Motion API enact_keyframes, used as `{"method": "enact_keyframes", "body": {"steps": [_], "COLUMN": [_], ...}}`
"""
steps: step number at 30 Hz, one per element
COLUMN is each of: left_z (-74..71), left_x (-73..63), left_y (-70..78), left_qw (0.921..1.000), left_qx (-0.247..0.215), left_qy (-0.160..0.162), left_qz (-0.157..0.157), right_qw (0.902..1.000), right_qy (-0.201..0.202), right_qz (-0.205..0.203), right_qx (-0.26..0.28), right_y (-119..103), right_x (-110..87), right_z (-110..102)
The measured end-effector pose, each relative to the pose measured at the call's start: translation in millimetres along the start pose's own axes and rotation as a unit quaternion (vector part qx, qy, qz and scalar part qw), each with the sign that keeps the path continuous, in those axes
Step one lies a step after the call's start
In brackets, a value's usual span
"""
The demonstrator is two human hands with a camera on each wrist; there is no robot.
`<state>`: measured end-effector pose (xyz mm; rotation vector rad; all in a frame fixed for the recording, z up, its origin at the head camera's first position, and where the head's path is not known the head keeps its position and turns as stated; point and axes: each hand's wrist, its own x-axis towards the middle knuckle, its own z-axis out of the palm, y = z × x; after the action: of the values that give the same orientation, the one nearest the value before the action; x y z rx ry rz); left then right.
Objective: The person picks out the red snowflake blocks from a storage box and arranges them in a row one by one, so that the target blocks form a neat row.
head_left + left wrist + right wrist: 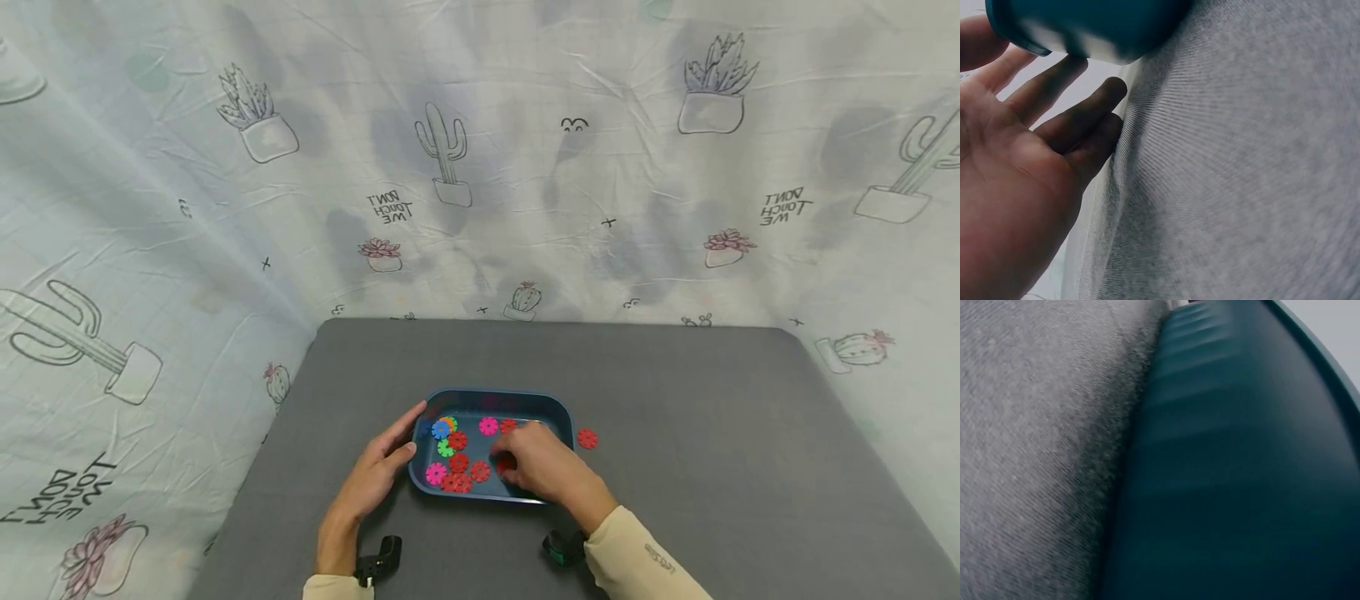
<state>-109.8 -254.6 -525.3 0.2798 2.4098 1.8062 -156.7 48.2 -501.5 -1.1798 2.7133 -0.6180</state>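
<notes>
A dark blue tray (487,497) stands on the grey table with several notched plastic snowflake discs in it. Red, pink, green, blue and orange ones show, mostly toward its left side. My left hand (372,468) touches the tray's left end, its fingers nearly straight; in the left wrist view, the left hand (1029,144) has its fingertips at the outer wall of the tray (1097,31). Over the tray's right half, my right hand (543,467) has curled fingers around a red snowflake disc (505,463), partly hidden by the hand. Only the tray's outer wall (1210,462) and cloth show in the right wrist view.
One red disc (587,438) lies on the table just outside the tray's right end. Grey cloth (675,417) covers the table. Behind and at both sides hangs a pale curtain (510,167) printed with cacti.
</notes>
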Motion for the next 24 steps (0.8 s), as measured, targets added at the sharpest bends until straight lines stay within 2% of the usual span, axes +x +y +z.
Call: {"method": "enact_keyframes", "body": {"steps": [6, 13, 20, 24], "left_z": [3.2, 3.7, 2.2, 2.5], "left_x": [1.1, 1.6, 0.9, -0.6], "left_y": [0.0, 3.2, 4.9, 4.9], "left_qw": [1.0, 1.0, 0.9999, 0.9998], "left_qx": [-0.004, -0.002, 0.005, 0.008], "left_qy": [0.002, 0.004, 0.005, 0.009], "left_qz": [-0.003, -0.001, -0.01, -0.014], "right_qw": [0.9997, 0.9996, 0.998, 0.9982], "right_qy": [0.011, 0.026, 0.01, 0.002], "right_qz": [-0.004, 0.003, 0.01, 0.006], "right_qx": [0.02, 0.008, 0.061, 0.059], "right_y": [0, -2, -6, -9], "right_x": [-0.8, -1.7, 9.2, 16.5], "right_z": [-1, -3, 5, 10]}}
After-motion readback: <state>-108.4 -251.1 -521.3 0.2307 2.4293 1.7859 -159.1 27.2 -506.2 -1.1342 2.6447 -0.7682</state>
